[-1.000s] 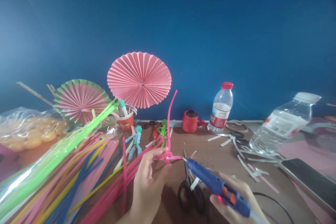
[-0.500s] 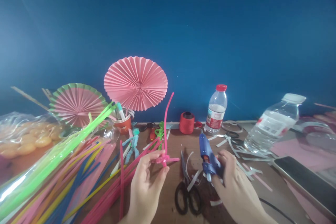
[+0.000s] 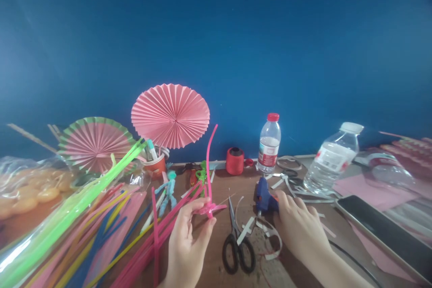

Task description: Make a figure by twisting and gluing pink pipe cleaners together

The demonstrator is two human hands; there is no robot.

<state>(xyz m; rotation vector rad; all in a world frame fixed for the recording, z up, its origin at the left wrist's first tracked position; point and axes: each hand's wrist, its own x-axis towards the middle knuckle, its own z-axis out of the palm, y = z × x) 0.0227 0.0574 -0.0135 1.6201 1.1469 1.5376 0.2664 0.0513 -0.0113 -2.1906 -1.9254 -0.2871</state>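
Between thumb and fingers, my left hand (image 3: 191,238) pinches a small pink pipe cleaner figure (image 3: 209,209), one long stem of it standing upright. My right hand (image 3: 299,222) is closed around the handle of a blue glue gun (image 3: 265,195), which is low over the table or resting on it; I cannot tell which. Black-handled scissors (image 3: 237,245) lie between my hands, blades pointing away. Long pink pipe cleaners (image 3: 148,252) run beside my left hand. A light blue pipe cleaner figure (image 3: 168,191) and a green twisted piece (image 3: 201,173) are just beyond them.
Green, blue and yellow pipe cleaners (image 3: 104,229) spread over the left side. Pink paper fans (image 3: 170,117) stand at the back by a cup (image 3: 155,166). Red thread spool (image 3: 235,161), water bottles (image 3: 269,144), white paper strips (image 3: 270,229) and a phone (image 3: 384,229) are around the right.
My right hand has lowered the glue gun and turned it toward the table. The left hand still holds the pink figure. The view has shifted slightly.
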